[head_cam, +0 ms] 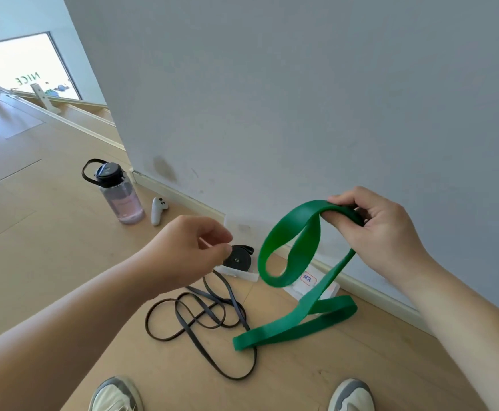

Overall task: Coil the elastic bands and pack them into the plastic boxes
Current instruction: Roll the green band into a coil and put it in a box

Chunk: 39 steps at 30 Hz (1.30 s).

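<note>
A wide green elastic band (289, 247) hangs from my right hand (375, 229), which pinches its top; one loop curls in the air and the rest trails onto the wooden floor (49, 247). My left hand (194, 247) hovers to the left of the loop, fingers loosely curled, holding nothing. Thin black elastic bands (200, 315) lie tangled on the floor below. A coiled black band (237, 258) sits in a clear plastic box (243, 274) by the wall. A second clear box (309, 281) with a label lies behind the green loop.
A water bottle (120, 194) with a black lid stands at the left near the wall corner, a white controller (157, 210) beside it. The grey wall (301, 99) and its skirting run behind the boxes. My two shoes (114, 396) show at the bottom.
</note>
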Tool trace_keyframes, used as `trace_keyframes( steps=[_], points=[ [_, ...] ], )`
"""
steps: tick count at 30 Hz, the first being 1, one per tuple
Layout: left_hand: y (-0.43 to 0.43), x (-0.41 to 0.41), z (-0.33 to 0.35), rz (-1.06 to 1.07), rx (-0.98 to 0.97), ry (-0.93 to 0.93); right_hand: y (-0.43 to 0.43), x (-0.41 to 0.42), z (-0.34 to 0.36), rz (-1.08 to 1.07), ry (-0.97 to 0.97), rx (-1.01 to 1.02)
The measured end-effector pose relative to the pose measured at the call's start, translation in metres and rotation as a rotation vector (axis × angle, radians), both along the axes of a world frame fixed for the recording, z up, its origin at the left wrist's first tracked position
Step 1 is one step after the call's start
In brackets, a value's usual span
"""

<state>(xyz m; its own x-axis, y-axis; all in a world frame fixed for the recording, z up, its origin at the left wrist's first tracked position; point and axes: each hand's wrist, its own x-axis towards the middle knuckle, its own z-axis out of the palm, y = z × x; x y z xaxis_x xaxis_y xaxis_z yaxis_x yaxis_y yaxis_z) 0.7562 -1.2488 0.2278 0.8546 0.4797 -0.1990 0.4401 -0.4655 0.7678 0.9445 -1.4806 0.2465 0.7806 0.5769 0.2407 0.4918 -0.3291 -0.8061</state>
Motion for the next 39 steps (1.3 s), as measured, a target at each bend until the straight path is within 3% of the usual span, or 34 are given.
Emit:
trace_keyframes(
  steps=[2, 6, 10, 13, 15, 18, 22, 29, 32, 36, 39],
  points=[
    [-0.009, 0.001, -0.003, 0.038, -0.148, 0.046, -0.001, -0.002, -0.001, 0.016, 0.044, -0.046],
    [-0.035, 0.010, -0.021, 0.059, -0.225, 0.118, 0.002, -0.009, -0.001, 0.110, 0.030, -0.127],
    [-0.040, 0.021, -0.031, 0.312, -0.242, 0.019, 0.005, -0.017, 0.002, 0.234, -0.092, -0.136],
    [-0.030, 0.023, -0.030, 0.461, -0.401, -0.087, 0.005, -0.018, 0.002, 0.269, -0.234, -0.090],
    [-0.025, 0.024, -0.029, 0.437, -0.487, -0.081, 0.003, -0.016, 0.001, 0.268, -0.235, -0.067],
    [-0.028, 0.023, -0.033, 0.348, -0.462, 0.026, 0.000, -0.018, 0.002, 0.229, -0.187, -0.033],
    [-0.038, 0.023, -0.034, 0.275, -0.504, 0.033, -0.002, -0.022, 0.004, 0.230, -0.136, -0.022],
    [-0.049, 0.024, -0.024, 0.330, -0.897, 0.041, -0.006, -0.015, 0.003, 0.076, -0.109, 0.019],
    [-0.048, 0.024, -0.024, 0.298, -0.785, -0.063, -0.009, -0.009, 0.000, 0.055, -0.060, -0.015],
    [-0.031, 0.025, -0.012, 0.453, -0.739, -0.217, -0.016, 0.006, -0.004, 0.051, 0.030, -0.117],
    [-0.021, 0.020, -0.006, 0.396, -0.664, -0.197, -0.022, 0.014, -0.007, 0.064, 0.070, -0.141]
  ],
)
